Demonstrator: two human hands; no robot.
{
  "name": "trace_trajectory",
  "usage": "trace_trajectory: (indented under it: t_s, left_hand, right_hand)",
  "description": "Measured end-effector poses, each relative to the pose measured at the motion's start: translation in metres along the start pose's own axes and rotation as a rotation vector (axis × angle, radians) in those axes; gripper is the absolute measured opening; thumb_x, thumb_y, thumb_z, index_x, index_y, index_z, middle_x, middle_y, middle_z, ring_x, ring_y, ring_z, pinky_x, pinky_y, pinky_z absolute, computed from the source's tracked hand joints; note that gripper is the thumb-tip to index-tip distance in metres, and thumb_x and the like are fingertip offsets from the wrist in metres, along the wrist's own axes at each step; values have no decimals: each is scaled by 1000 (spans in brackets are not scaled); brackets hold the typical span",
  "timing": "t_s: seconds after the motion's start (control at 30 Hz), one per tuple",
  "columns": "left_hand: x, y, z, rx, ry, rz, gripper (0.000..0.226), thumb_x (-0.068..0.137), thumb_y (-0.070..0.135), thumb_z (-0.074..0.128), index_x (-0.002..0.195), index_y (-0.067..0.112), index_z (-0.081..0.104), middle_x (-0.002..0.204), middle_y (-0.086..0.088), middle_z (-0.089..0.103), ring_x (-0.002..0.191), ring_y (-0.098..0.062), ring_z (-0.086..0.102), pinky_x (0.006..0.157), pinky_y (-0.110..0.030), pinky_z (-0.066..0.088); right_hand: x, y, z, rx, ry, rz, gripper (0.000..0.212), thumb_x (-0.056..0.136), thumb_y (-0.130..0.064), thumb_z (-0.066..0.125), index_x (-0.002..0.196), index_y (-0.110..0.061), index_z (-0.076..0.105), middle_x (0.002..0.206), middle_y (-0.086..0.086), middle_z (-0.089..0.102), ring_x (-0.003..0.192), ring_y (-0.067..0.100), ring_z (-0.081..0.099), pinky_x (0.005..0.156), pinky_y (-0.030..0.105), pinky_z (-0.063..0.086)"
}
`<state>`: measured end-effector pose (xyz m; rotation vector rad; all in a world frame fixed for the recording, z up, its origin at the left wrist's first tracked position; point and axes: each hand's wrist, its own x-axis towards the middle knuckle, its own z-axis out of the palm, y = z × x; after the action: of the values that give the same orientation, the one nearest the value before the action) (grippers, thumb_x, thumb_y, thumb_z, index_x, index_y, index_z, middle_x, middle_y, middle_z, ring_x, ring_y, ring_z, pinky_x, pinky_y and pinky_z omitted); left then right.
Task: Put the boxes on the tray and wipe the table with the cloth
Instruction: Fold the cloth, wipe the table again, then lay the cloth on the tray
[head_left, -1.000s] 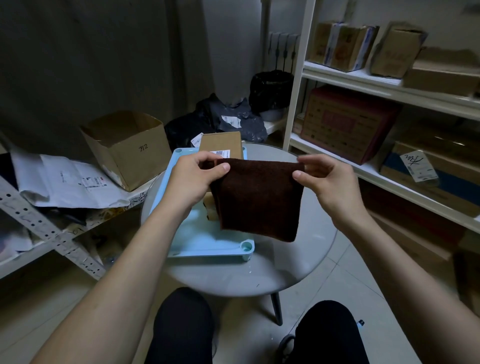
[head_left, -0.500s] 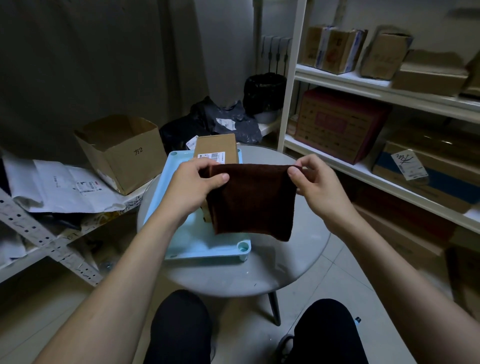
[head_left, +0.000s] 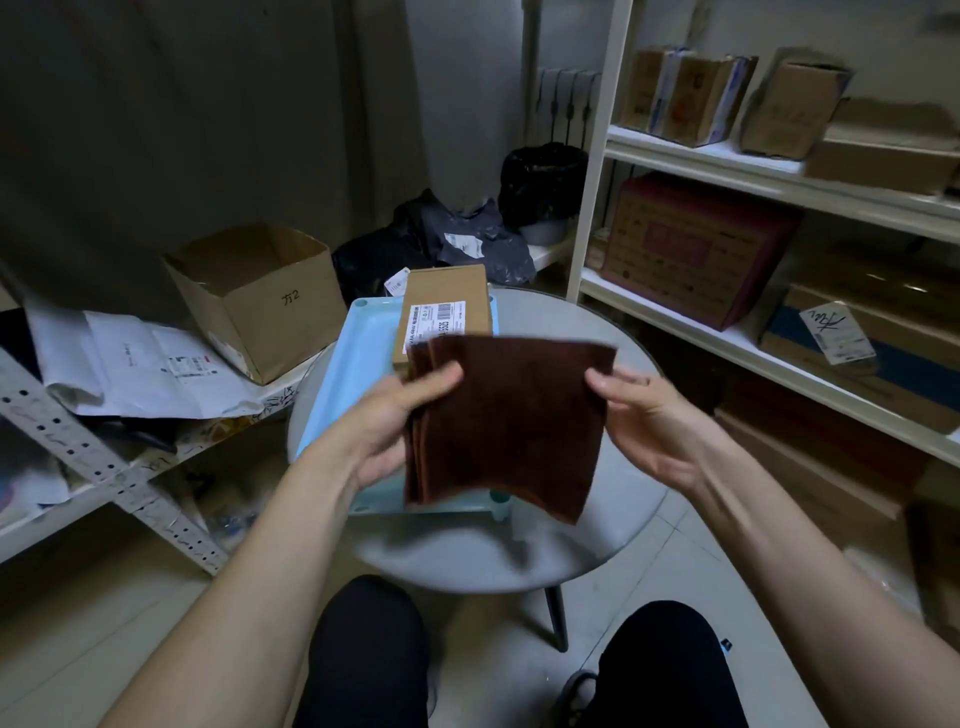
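Holding the brown cloth up over the round grey table, the person has it folded into several layers — you can see the stacked edges fanned along its nine o'clock side. The left hand pinches that folded edge, thumb on the near face and fingers tucked behind, so it is clearly gripping the cloth. The right hand sits at three o'clock of the cloth with its fingers loosely spread against the edge; whether it actually pinches the fabric or only steadies it, I cannot tell. My read: the cloth is being squared into a pad that fits the palm, ready for wiping.

Behind the cloth, at twelve o'clock, the light blue tray rests on the table, and a flat cardboard box lies on it — so that part of the job looks done, at least for the one box in sight; the cloth hides the rest of the tray. Putting the box on the tray leaves bare tabletop free at three and six o'clock for the wipe.

Writing, then: the box carries a white shipping label with a barcode and a line of print too small to read with confidence. The open carton on the rack at ten o'clock has handwritten marks — a character followed by a 2. A tag on the shelves at three o'clock bears a scrawl that cannot be made out.
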<state>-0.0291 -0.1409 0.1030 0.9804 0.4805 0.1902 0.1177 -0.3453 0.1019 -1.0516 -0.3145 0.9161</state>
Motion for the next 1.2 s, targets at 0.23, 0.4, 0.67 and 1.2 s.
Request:
trace_trajectory:
  t_s: [0.23, 0.4, 0.67, 1.2]
  left_hand:
    - [-5, -10, -2, 273, 46, 7, 30, 94, 29, 63, 118, 13, 68, 112, -7, 75, 102, -18, 72, 86, -32, 57]
    - [-11, -17, -1, 362, -44, -141, 46, 84, 37, 67, 117, 6, 68, 116, -13, 74, 105, -22, 71, 93, -36, 55]
    - [-9, -19, -7, 83, -52, 22, 50, 84, -11, 62, 129, 10, 60, 128, -22, 65, 111, -34, 67, 89, -43, 58]
    - [-15, -19, -15, 260, 45, 74, 34, 89, -5, 63, 119, 12, 67, 112, -19, 73, 96, -33, 73, 75, -40, 62]
  right_hand:
    - [-5, 11, -4, -85, 118, -67, 19, 90, -13, 62, 107, -14, 68, 116, 15, 69, 110, 32, 66, 92, 56, 52]
    - [-1, 18, 3, -165, 228, 5, 24, 96, -20, 61, 118, -12, 65, 109, 16, 74, 97, 28, 73, 79, 39, 60]
    - [-6, 25, 1, 231, -24, 262, 66, 51, -6, 94, 112, 5, 71, 122, 25, 67, 106, 32, 69, 86, 45, 58]
    - [-13, 15, -3, -147, -52, 62, 50, 88, 10, 56, 132, -14, 57, 119, 17, 70, 108, 31, 69, 80, 36, 60]
